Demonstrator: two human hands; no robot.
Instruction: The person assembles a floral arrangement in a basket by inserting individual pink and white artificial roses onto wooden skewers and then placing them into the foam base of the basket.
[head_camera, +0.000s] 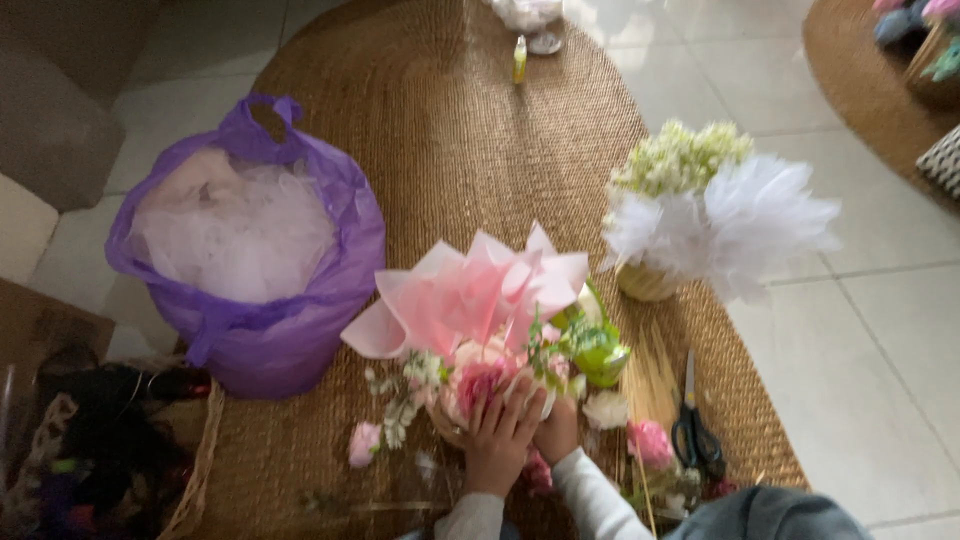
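Both hands, left hand (500, 435) with fingers spread and right hand (557, 430) curled, cup the light, easily crushed flower basket (480, 385), best held low by its base.

Woven mat (440, 150): purple bag (270, 330), scissors (695, 430), white-feathered basket (700, 215).

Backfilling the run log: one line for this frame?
left hand: on pink flower arrangement | right hand: at its base | scissors: on mat, right | purple bag: left

basket (452, 432) hidden under hands (520, 425), jar (527, 12) cropped at top
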